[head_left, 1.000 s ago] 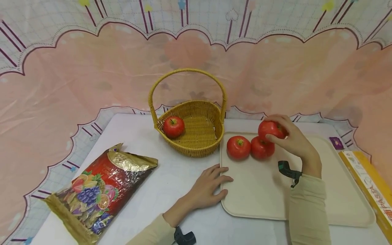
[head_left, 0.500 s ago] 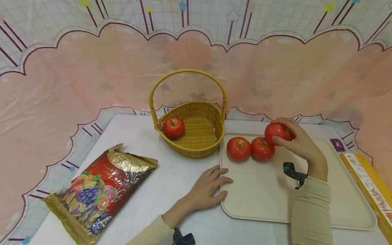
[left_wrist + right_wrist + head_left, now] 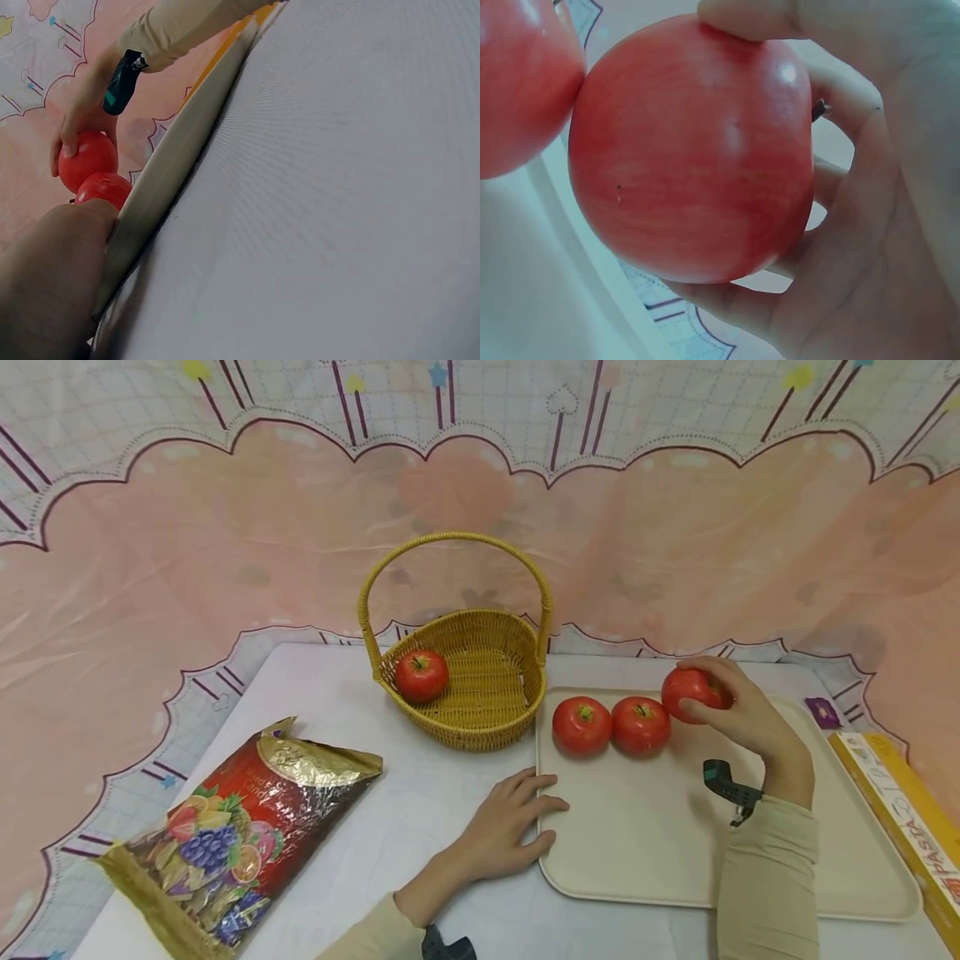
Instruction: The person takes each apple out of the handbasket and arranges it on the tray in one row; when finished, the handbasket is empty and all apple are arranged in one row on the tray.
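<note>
My right hand [image 3: 742, 710] grips a red apple [image 3: 688, 693] with thumb and fingers round it, at the back of the beige tray [image 3: 622, 835]. In the right wrist view the held apple [image 3: 690, 157] fills the middle, its stem toward the palm. Two more apples stand in a row to its left, a near one [image 3: 641, 726] and a far-left one [image 3: 582, 726]. My left hand [image 3: 506, 827] rests with spread fingers at the tray's left edge, fingertips on the rim, holding nothing. One apple [image 3: 422, 676] sits inside the yellow wicker basket [image 3: 480, 739], at its left.
A shiny bag of mixed candy [image 3: 247, 843] lies on the left of the white table [image 3: 420, 793]. On the right, a yellow pasta box [image 3: 900, 827] lies along the tray, with a small purple packet [image 3: 822, 712] behind it. A patterned cloth hangs behind the table.
My right hand has moved to the right and slightly down with the apple, from above the middle apple to its right side. The left hand keeps its place at the tray edge.
</note>
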Demonstrator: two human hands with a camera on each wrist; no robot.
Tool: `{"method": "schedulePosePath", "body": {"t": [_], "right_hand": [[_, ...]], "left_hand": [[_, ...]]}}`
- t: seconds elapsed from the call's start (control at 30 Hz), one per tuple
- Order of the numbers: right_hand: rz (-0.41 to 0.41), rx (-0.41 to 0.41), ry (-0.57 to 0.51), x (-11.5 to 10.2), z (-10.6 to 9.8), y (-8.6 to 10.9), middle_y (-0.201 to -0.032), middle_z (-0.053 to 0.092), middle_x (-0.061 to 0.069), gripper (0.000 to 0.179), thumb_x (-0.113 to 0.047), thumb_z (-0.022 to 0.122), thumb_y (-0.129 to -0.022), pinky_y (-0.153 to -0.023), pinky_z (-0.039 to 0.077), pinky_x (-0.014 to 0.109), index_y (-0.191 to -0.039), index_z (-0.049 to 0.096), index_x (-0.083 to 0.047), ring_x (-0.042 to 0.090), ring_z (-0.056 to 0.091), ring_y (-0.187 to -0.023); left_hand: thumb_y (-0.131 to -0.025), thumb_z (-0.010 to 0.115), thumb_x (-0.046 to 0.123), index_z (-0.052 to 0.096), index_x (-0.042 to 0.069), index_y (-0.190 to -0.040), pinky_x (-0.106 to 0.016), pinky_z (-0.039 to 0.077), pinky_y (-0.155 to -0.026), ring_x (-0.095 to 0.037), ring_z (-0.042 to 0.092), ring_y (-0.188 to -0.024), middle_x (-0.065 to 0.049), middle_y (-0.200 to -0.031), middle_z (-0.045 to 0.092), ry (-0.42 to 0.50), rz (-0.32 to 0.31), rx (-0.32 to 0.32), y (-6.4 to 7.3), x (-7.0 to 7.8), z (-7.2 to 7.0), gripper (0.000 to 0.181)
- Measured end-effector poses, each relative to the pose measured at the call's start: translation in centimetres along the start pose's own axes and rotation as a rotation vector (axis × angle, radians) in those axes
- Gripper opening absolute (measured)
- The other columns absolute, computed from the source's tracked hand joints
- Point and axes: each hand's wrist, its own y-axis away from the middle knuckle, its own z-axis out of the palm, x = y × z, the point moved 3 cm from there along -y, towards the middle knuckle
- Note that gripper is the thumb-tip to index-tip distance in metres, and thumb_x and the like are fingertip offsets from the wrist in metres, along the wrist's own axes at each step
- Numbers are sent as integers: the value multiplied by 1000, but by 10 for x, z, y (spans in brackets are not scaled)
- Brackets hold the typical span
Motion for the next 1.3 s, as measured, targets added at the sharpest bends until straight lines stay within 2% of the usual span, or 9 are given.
{"method": "schedulePosePath", "body": {"t": [0.2,0.3,0.33,0.43,0.53,0.67,0.93,1.3], "right_hand": [[10,-16,5,7,0,2,-139,35,10,53,-27,65,-88,-86,42,26,-135,45,-18,31,37,-123],[17,-45,-5,12,1,3,-142,33,15,55,-29,65,-88,-90,49,41,-137,43,-16,37,34,-125],[23,-60,-11,13,1,4,-143,31,18,56,-30,65,-88,-91,49,49,-137,42,-15,41,33,-125],[35,-85,-16,17,2,4,-143,30,21,57,-32,63,-89,-92,44,61,-138,40,-14,44,30,-126],[25,-88,-3,20,3,4,-140,33,18,55,-31,63,-89,-94,43,57,-137,42,-13,38,34,-124],[18,-106,-1,25,5,5,-139,35,18,54,-30,63,-90,-97,39,59,-136,43,-12,38,35,-124],[67,-172,-20,30,9,4,-143,31,22,58,-32,64,-89,-98,36,65,-139,40,-13,43,32,-127],[137,-223,22,29,8,5,-146,27,24,73,-41,65,-86,-98,31,69,-146,30,-17,46,28,-129]], "left_hand": [[-91,52,35,56,31,-123,-46,32,-110,-27,33,-138,0,-144,43,-3,0,0,0,1,-1,33],[-91,51,36,56,31,-124,-46,32,-111,-27,32,-139,1,-145,42,-1,-4,-8,0,1,0,33],[-91,51,36,55,31,-124,-45,32,-111,-27,32,-139,1,-145,42,1,-6,-11,0,1,0,33],[-91,51,36,55,31,-124,-45,31,-111,-27,31,-139,1,-145,42,3,-6,-11,1,1,0,33],[-91,51,35,55,31,-124,-45,32,-111,-27,32,-139,1,-145,42,3,0,-5,1,0,0,33],[-91,51,35,55,31,-124,-46,32,-111,-27,32,-139,1,-144,42,-1,8,4,0,0,1,33],[-91,51,36,55,31,-124,-45,32,-111,-27,32,-139,1,-144,42,-6,7,2,0,-1,2,33],[-91,51,35,56,30,-123,-46,32,-111,-27,32,-139,1,-144,42,3,-1,-2,0,0,0,33]]}}
